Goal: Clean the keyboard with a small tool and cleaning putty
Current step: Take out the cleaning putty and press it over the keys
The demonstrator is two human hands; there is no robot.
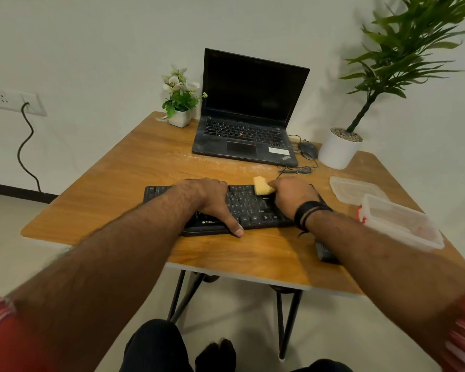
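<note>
A black keyboard (250,208) lies across the near middle of the wooden table (134,167). My left hand (210,200) rests flat on its left half, fingers spread over the keys and thumb at the front edge. My right hand (293,197) is closed around a lump of yellow cleaning putty (262,186), which sits against the keys at the keyboard's back right. The right end of the keyboard is hidden under my right hand and wrist. A small tool cannot be made out.
An open black laptop (247,124) stands at the back, with a mouse (308,150) and cable to its right. Beside them are a small flower pot (180,118) and a white plant pot (337,150). A clear plastic box (403,224) and its lid (355,189) lie at the right.
</note>
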